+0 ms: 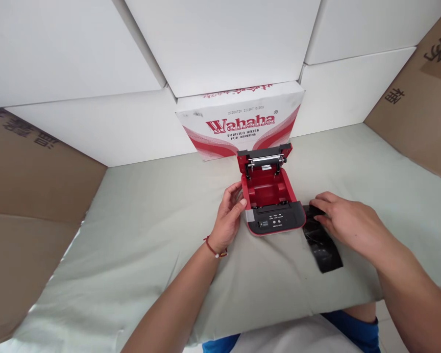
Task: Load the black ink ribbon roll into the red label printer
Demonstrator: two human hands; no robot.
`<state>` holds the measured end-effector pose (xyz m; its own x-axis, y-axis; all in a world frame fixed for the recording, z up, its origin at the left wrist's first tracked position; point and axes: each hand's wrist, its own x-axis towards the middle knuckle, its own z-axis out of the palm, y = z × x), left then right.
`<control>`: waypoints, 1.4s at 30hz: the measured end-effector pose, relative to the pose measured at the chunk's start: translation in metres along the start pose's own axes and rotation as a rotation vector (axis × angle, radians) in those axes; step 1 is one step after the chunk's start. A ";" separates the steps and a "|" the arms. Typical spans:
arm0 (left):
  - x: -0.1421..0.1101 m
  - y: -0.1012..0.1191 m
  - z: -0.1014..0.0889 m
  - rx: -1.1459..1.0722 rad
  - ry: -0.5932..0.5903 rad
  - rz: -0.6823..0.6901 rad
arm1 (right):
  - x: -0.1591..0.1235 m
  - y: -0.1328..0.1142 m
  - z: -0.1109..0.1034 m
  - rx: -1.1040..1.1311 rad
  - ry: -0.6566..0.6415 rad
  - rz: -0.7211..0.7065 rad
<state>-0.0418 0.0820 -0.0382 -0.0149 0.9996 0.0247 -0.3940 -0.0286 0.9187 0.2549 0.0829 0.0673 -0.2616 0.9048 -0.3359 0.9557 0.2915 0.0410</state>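
A small red and black label printer (277, 221) stands on the cloth with its lid (263, 153) raised. Its red inner bay (266, 191) shows no roll inside. My left hand (228, 215) grips the printer's left side, thumb on the near top edge and fingers around the outer wall. To the right of the printer lies a glossy black strip (322, 250), wrinkled like plastic film. My right hand (343, 220) pinches the strip's upper end close to the printer's right corner. The fingertips there are partly hidden by the dark strip.
A white and red Wahaha water carton (242, 120) stands directly behind the printer. White boxes (220, 39) form a wall at the back. Brown cardboard (33, 206) flanks the left side, with more cardboard (419, 108) at the right. A pale green cloth (150, 220) covers the table.
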 end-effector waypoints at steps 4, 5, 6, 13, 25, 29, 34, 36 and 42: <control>0.000 -0.001 0.000 0.006 -0.013 0.007 | 0.003 -0.011 -0.005 0.012 -0.036 -0.035; 0.000 -0.002 0.000 0.011 -0.015 0.013 | 0.004 -0.009 -0.005 0.029 -0.043 -0.050; -0.001 -0.003 0.000 0.025 -0.010 0.023 | 0.004 -0.004 -0.005 0.061 -0.043 -0.069; -0.021 -0.004 0.006 0.504 0.246 0.491 | -0.011 0.046 -0.053 0.460 0.194 -0.235; -0.061 -0.020 0.016 1.002 -0.382 0.697 | 0.057 -0.073 -0.076 0.042 0.073 -0.164; -0.060 -0.014 0.022 1.037 -0.346 0.743 | 0.064 -0.083 -0.080 0.007 0.052 -0.138; -0.063 -0.017 0.025 1.005 -0.293 0.723 | 0.073 -0.091 -0.080 -0.014 0.027 -0.104; -0.063 -0.019 0.024 0.978 -0.278 0.711 | 0.077 -0.094 -0.077 -0.018 0.034 -0.100; -0.062 -0.020 0.024 1.006 -0.284 0.710 | 0.085 -0.101 -0.071 0.004 0.062 -0.113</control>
<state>-0.0108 0.0202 -0.0491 0.3107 0.7348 0.6029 0.4933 -0.6669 0.5585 0.1264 0.1530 0.1017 -0.3752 0.8837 -0.2796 0.9202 0.3914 0.0020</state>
